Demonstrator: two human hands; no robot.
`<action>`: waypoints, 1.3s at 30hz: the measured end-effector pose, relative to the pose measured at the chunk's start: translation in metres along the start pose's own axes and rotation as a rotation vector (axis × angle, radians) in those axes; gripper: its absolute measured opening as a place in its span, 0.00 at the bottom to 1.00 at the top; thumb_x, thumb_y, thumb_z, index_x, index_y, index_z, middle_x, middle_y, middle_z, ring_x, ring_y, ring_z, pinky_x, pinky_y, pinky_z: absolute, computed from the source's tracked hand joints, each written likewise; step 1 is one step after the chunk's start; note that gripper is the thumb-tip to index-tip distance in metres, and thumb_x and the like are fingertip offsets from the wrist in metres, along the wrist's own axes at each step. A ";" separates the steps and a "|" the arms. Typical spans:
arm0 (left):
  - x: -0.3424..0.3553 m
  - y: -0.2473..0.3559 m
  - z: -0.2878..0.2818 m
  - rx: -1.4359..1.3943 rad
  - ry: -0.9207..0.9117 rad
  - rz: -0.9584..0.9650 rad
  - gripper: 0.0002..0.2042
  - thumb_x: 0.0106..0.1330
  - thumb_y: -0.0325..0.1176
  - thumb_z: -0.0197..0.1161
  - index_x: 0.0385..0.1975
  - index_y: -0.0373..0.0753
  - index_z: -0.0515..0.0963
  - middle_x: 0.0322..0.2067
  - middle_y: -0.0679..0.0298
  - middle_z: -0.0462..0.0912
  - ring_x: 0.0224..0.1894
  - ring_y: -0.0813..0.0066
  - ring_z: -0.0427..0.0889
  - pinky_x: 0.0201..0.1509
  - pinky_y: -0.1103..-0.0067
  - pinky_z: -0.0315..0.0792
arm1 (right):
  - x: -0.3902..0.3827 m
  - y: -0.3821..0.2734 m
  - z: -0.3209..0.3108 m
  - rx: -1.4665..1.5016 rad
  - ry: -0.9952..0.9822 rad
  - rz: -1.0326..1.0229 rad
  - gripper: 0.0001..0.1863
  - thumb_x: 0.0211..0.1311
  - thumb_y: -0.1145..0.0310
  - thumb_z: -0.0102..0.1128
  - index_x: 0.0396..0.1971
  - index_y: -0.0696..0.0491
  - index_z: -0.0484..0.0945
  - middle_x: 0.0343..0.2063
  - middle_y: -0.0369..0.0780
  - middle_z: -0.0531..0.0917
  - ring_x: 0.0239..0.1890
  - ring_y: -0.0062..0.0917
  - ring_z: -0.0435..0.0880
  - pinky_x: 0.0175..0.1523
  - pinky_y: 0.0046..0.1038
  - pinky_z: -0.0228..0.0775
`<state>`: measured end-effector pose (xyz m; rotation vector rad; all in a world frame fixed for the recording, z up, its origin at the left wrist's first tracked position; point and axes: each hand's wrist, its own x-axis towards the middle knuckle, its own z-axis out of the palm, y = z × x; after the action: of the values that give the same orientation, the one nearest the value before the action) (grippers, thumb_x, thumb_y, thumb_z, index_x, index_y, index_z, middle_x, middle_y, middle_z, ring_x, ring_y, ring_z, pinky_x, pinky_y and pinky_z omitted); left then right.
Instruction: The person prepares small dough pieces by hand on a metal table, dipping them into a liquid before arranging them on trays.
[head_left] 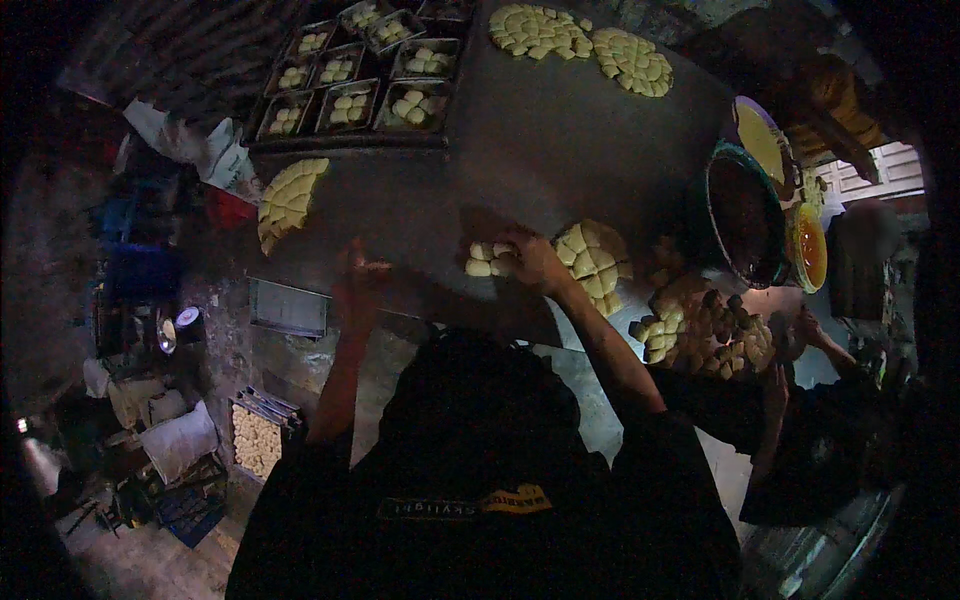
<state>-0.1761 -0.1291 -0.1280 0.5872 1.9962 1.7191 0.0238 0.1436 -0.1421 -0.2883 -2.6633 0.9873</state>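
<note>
My right hand (536, 262) is low over the worktable, its fingers curled against a small cluster of pale dough pieces (486, 259). Just right of that hand lies a round of dough cut into chunks (592, 262). My left hand (362, 268) is near the table's front edge, thumb and fingers apart, with nothing visible in it; the light there is dim. Beyond it, at the left edge, sits a part round of scored dough (291, 204).
Baking tins (348, 108) holding dough balls stand at the far left. Two more cut dough rounds (633, 62) lie far back. A dark tub (742, 215) and a yellow-orange bowl (808, 248) are at right. A co-worker's hand (812, 328) is by a dough pile (725, 335).
</note>
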 end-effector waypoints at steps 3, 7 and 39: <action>-0.020 -0.023 -0.065 -0.133 0.179 0.120 0.24 0.75 0.44 0.49 0.63 0.36 0.63 0.37 0.56 0.85 0.33 0.71 0.84 0.37 0.77 0.78 | -0.003 -0.012 -0.006 0.074 -0.112 0.210 0.16 0.60 0.65 0.62 0.45 0.57 0.80 0.44 0.47 0.82 0.48 0.43 0.80 0.50 0.41 0.74; -0.063 -0.091 -0.126 -0.146 0.483 -0.031 0.24 0.75 0.44 0.50 0.62 0.33 0.63 0.35 0.54 0.84 0.31 0.68 0.83 0.34 0.76 0.77 | 0.008 -0.034 -0.010 -0.372 -0.081 -0.103 0.19 0.63 0.60 0.59 0.52 0.47 0.77 0.53 0.44 0.77 0.57 0.45 0.73 0.60 0.47 0.66; -0.095 -0.243 -0.253 -0.182 0.408 -1.097 0.14 0.69 0.37 0.61 0.51 0.42 0.71 0.35 0.57 0.79 0.25 0.67 0.79 0.26 0.74 0.75 | 0.524 0.152 -0.100 -0.731 0.451 -0.343 0.21 0.72 0.69 0.47 0.63 0.55 0.65 0.52 0.54 0.73 0.51 0.48 0.75 0.53 0.45 0.70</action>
<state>-0.2534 -0.4209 -0.3303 -0.8549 1.7783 1.2873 -0.4222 0.4654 -0.0679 -0.1594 -2.4157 -0.1679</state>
